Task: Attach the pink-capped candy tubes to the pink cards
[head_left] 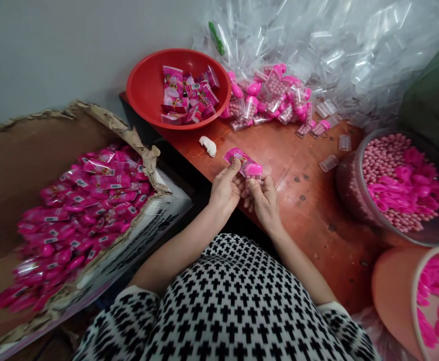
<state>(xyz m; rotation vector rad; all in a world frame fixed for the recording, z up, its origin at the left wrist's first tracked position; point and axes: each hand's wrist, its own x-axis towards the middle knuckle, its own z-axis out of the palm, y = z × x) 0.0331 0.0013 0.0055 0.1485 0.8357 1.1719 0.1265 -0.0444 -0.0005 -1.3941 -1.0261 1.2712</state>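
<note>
My left hand [225, 188] pinches a pink printed wrapper [236, 156] above the reddish table [309, 200]. My right hand [262, 198] grips a small clear vial with a pink cap [254, 170], whose end sits at the wrapper's mouth. Both hands are closed and touch each other at mid-table, near its front edge.
A torn cardboard box [144, 150] of pink packets [80, 210] stands at left. A red bowl [144, 90] holds wrappers. Filled vials [275, 100] and clear bags [335, 45] lie at the back. A bowl of pink beads and caps [396, 185] is at right, a caps tub [435, 301] below it.
</note>
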